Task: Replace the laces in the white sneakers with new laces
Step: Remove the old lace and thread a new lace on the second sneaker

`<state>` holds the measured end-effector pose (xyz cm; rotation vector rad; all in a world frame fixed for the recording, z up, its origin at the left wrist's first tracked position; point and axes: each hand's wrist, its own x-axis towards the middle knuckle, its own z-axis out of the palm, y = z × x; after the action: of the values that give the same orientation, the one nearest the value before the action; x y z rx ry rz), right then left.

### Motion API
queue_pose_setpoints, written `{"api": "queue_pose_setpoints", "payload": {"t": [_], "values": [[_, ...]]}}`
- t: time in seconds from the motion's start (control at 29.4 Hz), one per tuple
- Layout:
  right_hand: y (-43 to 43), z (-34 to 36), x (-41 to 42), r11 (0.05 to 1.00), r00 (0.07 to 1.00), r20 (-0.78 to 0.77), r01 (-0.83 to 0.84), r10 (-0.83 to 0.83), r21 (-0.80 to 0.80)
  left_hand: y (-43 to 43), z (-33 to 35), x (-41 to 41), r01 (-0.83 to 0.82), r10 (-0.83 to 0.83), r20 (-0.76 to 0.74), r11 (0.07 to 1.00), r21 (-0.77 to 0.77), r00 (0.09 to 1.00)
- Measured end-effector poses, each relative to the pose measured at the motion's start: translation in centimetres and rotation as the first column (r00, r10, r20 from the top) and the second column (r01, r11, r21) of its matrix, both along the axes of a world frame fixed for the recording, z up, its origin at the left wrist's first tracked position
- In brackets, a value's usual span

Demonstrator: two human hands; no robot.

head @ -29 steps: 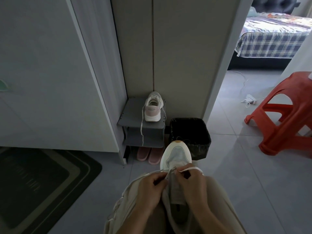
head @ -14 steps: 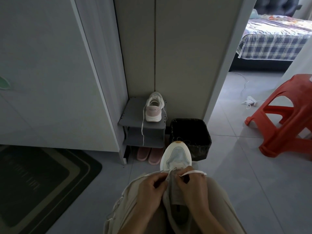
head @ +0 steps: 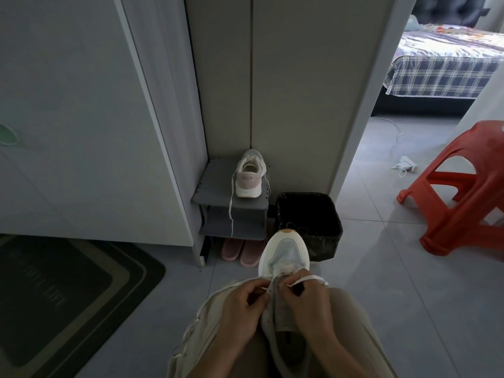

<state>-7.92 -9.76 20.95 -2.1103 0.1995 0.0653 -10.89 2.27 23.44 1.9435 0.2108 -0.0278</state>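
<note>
**Lacing a sneaker on the lap in a tiled hallway**

Grey floor tiles [head: 381, 296] run from a hallway corner towards a doorway, beyond which stands a bed with a plaid cover [head: 441, 75]. In the corner, a small grey two-tier shoe rack [head: 215, 186] carries a white sneaker with a pink heel [head: 249, 177] on its top shelf. The heel faces the camera, and a loose lace [head: 231, 214] hangs down over the rack's front. A pair of pink slippers [head: 240, 252] sits on the floor under the rack, and a black square bin [head: 311, 214] stands just beside it. A red plastic stool [head: 463, 192] is off to the right, and a dark striped doormat [head: 54, 296] lies to the left.

The white mesh-toed sneaker [head: 285, 255] rests on the person's lap, its toe pointing away towards the bin. The left hand [head: 240, 304] has its fingers curled onto the sneaker's left eyelet edge, holding it. The right hand [head: 308, 304] pinches a flat white lace [head: 309, 278] near the lowest eyelets. This lace loops out to the right over the knuckles.
</note>
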Motion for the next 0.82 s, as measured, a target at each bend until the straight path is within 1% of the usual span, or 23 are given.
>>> {"api": "queue_pose_setpoints", "payload": {"t": [0.07,0.1,0.17,0.2,0.27,0.34,0.41,0.48,0.54,0.61,0.68,0.75,0.82], "values": [[-0.2,0.0,-0.1,1.0,0.997,0.068,-0.022,0.022,-0.006,-0.1,0.0,-0.1,-0.003,0.003,-0.007,1.0,0.008,1.0],[-0.3,-0.1,0.0,0.999,0.997,0.061,-0.049,0.05,-0.015,-0.1,0.0,-0.1,-0.007,0.007,-0.012,1.0,0.009,1.0],[-0.3,-0.4,0.2,0.997,0.996,-0.06,-0.065,0.062,-0.033,-0.1,0.1,0.0,-0.036,0.034,-0.048,0.999,-0.031,0.998],[-0.2,-0.6,0.3,0.999,0.995,-0.087,-0.045,0.044,-0.002,-0.1,0.2,0.3,-0.058,0.05,-0.092,0.994,-0.089,0.994],[-0.3,-0.5,0.3,0.998,0.997,-0.071,-0.009,0.014,0.067,0.0,0.0,1.3,-0.072,0.039,-0.172,0.978,-0.195,0.984],[-0.4,-0.3,0.4,0.996,0.999,-0.044,-0.017,0.021,0.083,0.2,-0.1,2.2,-0.042,-0.007,-0.229,0.977,-0.209,0.973],[-0.7,0.1,0.4,0.995,1.0,0.001,-0.027,0.027,0.094,0.3,-0.1,2.9,-0.022,-0.051,-0.275,0.966,-0.257,0.96],[-1.0,0.5,0.4,0.994,0.998,0.033,-0.052,0.049,0.095,0.3,-0.1,2.9,-0.02,-0.071,-0.283,0.952,-0.305,0.956],[-1.1,1.0,0.1,0.991,0.993,0.068,-0.098,0.092,0.09,0.2,-0.1,2.5,-0.03,-0.057,-0.267,0.95,-0.311,0.962],[-1.3,1.6,-0.2,0.991,0.985,0.136,-0.118,0.109,0.067,0.5,-0.4,2.1,-0.081,0.005,-0.233,0.945,-0.318,0.973],[-1.9,1.9,-0.4,0.992,0.984,0.17,-0.074,0.057,0.098,1.7,-0.6,1.6,-0.17,0.116,-0.198,0.943,-0.286,0.973],[-2.4,2.3,-0.6,0.979,0.993,0.117,-0.025,0.001,0.204,3.7,-0.7,0.9,-0.282,0.228,-0.191,0.901,-0.33,0.955],[-2.8,2.5,-0.6,0.952,0.998,0.062,0.009,-0.029,0.306,6.5,-0.6,0.0,-0.397,0.332,-0.224,0.82,-0.411,0.916]]}}
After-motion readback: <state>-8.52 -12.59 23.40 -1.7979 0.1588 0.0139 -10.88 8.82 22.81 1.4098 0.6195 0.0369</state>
